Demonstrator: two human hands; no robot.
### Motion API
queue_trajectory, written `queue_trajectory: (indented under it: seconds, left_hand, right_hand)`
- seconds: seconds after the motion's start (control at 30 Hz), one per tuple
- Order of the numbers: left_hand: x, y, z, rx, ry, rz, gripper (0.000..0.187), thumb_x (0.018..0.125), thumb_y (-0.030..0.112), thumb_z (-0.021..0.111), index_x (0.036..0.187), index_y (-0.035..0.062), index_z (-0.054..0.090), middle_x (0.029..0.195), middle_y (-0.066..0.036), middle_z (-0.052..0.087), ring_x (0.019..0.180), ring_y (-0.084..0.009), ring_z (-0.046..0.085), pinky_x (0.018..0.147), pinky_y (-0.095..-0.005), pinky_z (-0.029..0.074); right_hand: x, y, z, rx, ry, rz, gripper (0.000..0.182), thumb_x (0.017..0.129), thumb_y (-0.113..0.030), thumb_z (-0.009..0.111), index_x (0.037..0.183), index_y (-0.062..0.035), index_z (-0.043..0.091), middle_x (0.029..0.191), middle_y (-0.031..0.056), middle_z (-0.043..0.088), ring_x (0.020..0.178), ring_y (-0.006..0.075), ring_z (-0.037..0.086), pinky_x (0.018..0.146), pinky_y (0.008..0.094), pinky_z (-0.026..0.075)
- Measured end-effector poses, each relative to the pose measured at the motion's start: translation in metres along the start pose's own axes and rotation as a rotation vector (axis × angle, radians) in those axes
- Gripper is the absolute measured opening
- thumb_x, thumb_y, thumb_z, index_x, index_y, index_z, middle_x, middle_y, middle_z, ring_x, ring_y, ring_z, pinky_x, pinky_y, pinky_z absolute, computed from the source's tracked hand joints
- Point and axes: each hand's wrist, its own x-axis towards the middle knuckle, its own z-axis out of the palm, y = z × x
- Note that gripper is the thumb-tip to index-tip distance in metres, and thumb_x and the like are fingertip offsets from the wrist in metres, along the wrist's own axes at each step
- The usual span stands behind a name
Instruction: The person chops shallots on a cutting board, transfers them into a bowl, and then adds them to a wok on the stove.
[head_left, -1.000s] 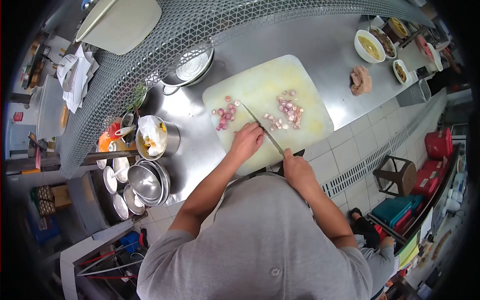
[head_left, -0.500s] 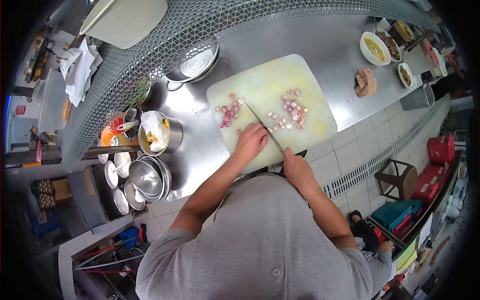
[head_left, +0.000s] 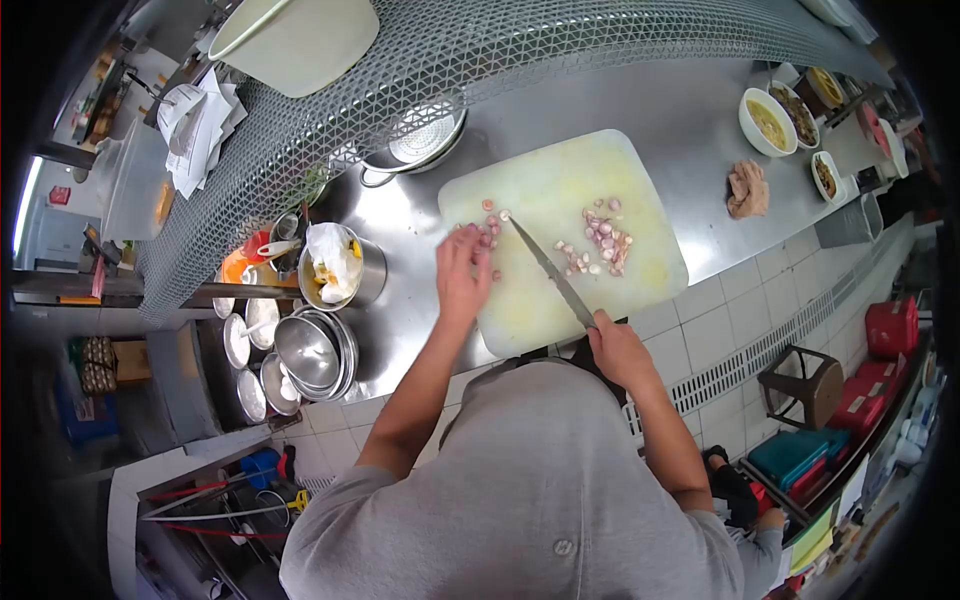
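On the steel counter lies a pale cutting board (head_left: 540, 310). My right hand (head_left: 618, 350) is wrapped round the handle of a knife (head_left: 562, 283), whose blade points up and left across the board, its tip beside a small shallot piece. My left hand (head_left: 464, 272) reaches over the board's left edge, fingers at a small pile of shallots (head_left: 489, 236) and partly covering it; whether it grips any is hidden. A larger pile of peeled and cut shallots (head_left: 607, 240) sits right of the blade.
At the left stand a steel pot (head_left: 372, 275) and stacked metal bowls (head_left: 308, 352). A crumpled cloth (head_left: 747, 190) and food bowls (head_left: 768, 122) are at the upper right. A mesh shelf (head_left: 560, 40) crosses the top. Another person's leg (head_left: 735, 492) shows lower right.
My left hand has moved away from the blade to the left pile. My right hand has shifted with the knife slightly right and down relative to the board. The whole view has shifted a little.
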Motion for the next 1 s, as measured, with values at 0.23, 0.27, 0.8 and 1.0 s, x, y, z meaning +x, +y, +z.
queue_trajectory:
  seconds: [0.23, 0.27, 0.8, 1.0]
  left_hand:
    - [0.057, -0.038, 0.028, 0.070, -0.223, -0.063, 0.027, 0.091, 0.012, 0.060, 0.116, 0.0039, 0.064, 0.124, -0.015, 0.057, 0.115, -0.0364, 0.053, 0.095, -0.0443, 0.047]
    - [0.065, -0.034, 0.031, 0.106, -0.318, -0.126, 0.027, 0.090, 0.010, 0.060, 0.116, 0.0040, 0.064, 0.121, -0.016, 0.058, 0.113, -0.0371, 0.054, 0.094, -0.0446, 0.047]
    - [0.062, 0.042, 0.073, -0.296, -0.480, 0.006, 0.014, 0.085, -0.003, 0.066, 0.099, 0.0007, 0.067, 0.095, -0.015, 0.069, 0.080, -0.0256, 0.068, 0.074, -0.0331, 0.055]
    - [0.010, 0.015, 0.054, -0.330, -0.482, -0.109, 0.016, 0.085, -0.002, 0.069, 0.100, 0.0033, 0.066, 0.094, -0.009, 0.067, 0.082, -0.0189, 0.066, 0.073, -0.0317, 0.054]
  right_hand:
    - [-0.001, 0.041, -0.008, 0.065, -0.109, -0.119, 0.018, 0.095, -0.018, 0.055, 0.104, -0.0023, 0.051, 0.084, 0.0309, 0.064, 0.084, 0.0515, 0.061, 0.074, 0.0598, 0.047]
    - [0.003, 0.046, -0.010, 0.049, -0.072, -0.114, 0.018, 0.095, -0.018, 0.055, 0.103, -0.0022, 0.051, 0.084, 0.0307, 0.064, 0.084, 0.0516, 0.061, 0.073, 0.0599, 0.047]
    - [0.027, 0.051, -0.018, 0.098, 0.163, 0.040, 0.020, 0.095, -0.018, 0.054, 0.103, 0.0000, 0.051, 0.087, 0.0327, 0.064, 0.087, 0.0510, 0.062, 0.078, 0.0583, 0.049]
    - [0.023, 0.051, 0.002, 0.132, 0.032, -0.063, 0.019, 0.096, -0.018, 0.053, 0.103, -0.0008, 0.050, 0.088, 0.0325, 0.064, 0.085, 0.0510, 0.062, 0.077, 0.0578, 0.049]
